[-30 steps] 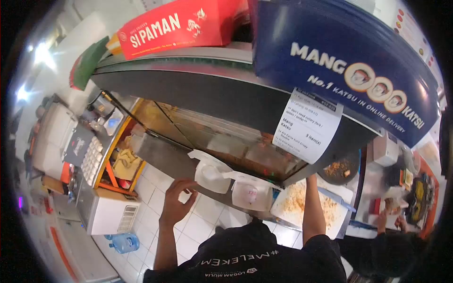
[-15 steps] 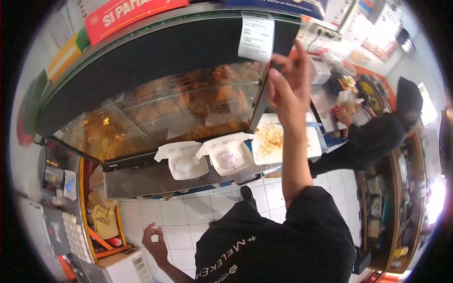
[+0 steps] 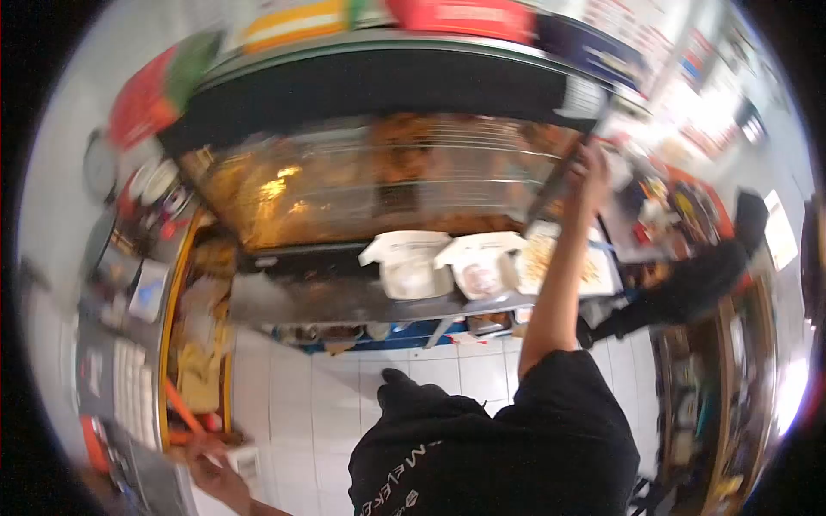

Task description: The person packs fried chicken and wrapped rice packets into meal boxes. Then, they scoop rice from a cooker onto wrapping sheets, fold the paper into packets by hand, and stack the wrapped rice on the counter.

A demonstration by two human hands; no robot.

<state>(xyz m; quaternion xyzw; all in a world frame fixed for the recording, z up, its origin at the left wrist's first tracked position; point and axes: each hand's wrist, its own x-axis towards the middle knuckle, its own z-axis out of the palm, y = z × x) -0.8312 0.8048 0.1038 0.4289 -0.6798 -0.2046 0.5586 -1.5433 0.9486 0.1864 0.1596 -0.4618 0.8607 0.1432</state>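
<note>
One glass-fronted display case (image 3: 396, 142) spans the scene in front of the person, above one metal worktop (image 3: 335, 303). One wooden shelf unit (image 3: 730, 387) fills the far right side, and one co-worker (image 3: 680, 284) in black stands before it. At left is one yellow-framed rack (image 3: 165, 344) with an orange bar (image 3: 182, 402). At least four coloured packs line the top of the case, among them a red one (image 3: 465, 19) and a dark blue one (image 3: 589, 47).

One white board (image 3: 604, 273) scattered with crumbs (image 3: 544, 256) lies at the worktop's right; the right forearm crosses it, hiding part. Just beside it, two white boxes stand open, the left box (image 3: 409, 245) and the right box (image 3: 476, 251), side by side.

The right hand (image 3: 590, 176) is at the case's right end; blur hides whether its grip is wide, narrow or holding anything. The left hand (image 3: 212, 464), near the rack, is equally unclear. One paper slip (image 3: 583, 97) hangs above the right hand.
</note>
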